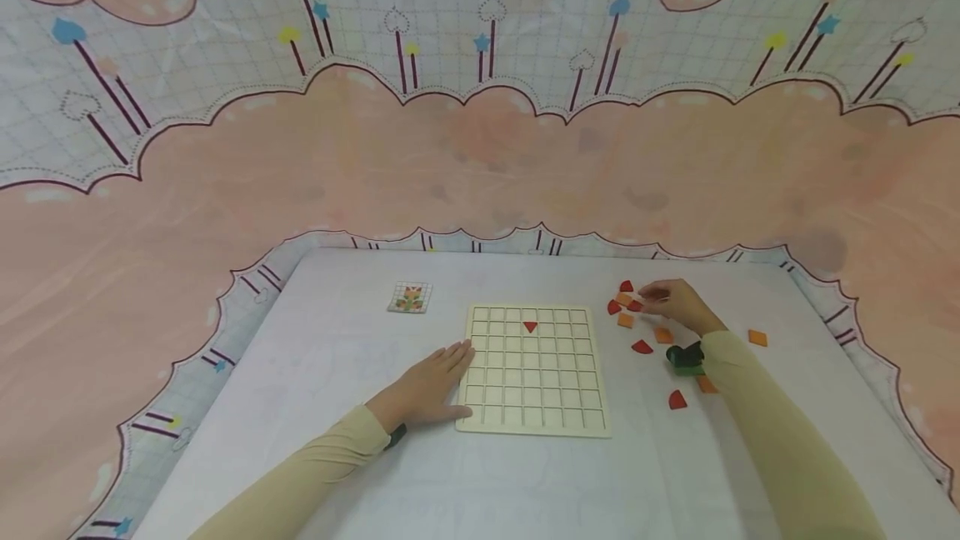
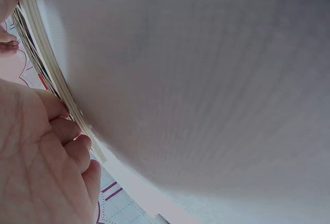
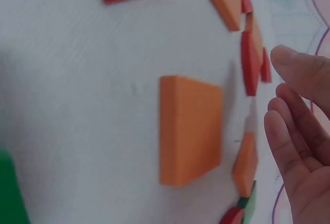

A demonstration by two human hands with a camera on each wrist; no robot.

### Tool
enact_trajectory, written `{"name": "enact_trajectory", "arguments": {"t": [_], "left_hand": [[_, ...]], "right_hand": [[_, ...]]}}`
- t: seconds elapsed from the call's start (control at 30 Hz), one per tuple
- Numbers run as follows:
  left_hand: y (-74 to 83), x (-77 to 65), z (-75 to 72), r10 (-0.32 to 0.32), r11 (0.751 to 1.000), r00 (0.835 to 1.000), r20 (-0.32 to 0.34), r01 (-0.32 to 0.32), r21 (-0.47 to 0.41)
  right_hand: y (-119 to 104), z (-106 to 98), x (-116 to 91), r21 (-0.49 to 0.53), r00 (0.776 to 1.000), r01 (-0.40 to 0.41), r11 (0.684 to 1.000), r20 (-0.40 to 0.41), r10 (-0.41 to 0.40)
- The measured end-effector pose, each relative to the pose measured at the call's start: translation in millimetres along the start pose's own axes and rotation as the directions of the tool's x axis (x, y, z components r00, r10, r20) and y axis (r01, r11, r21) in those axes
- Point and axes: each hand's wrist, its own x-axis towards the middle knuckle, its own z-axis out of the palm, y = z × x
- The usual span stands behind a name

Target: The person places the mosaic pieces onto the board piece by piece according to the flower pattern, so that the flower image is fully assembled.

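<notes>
Red wedge-shaped pieces [image 1: 641, 347] and orange square pieces [image 1: 625, 320] lie right of the pale gridded wooden board [image 1: 522, 372], which the outstretched left hand [image 1: 429, 383] touches. The empty right hand [image 1: 677, 305], thumb parted, seems to be selecting one; that calls for a pinch.

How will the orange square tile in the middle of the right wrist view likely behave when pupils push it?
The orange square tile is probably stiff, judging by its straight edges and solid-looking thickness. Lying flat on its broad face, it should slide rather than roll. It's likely light, being so small beside the grid board.
</notes>
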Motion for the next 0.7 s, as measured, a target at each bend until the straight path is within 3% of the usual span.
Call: {"name": "enact_trajectory", "arguments": {"t": [0.33, 0.7], "left_hand": [[0.3, -0.5, 1.4, 0.0, 1.0, 1.0, -0.005, 0.0, -0.001], [-0.6, 0.0, 2.2, 0.006, 1.0, 1.0, -0.007, -0.006, 0.01]], "right_hand": [[7.0, 6.8, 6.5, -0.072, 1.0, -0.025, 0.997, -0.013, 0.024], [-0.3, 7.4, 9.1, -0.117, 0.999, -0.038, 0.992, 0.0, 0.038]]}}
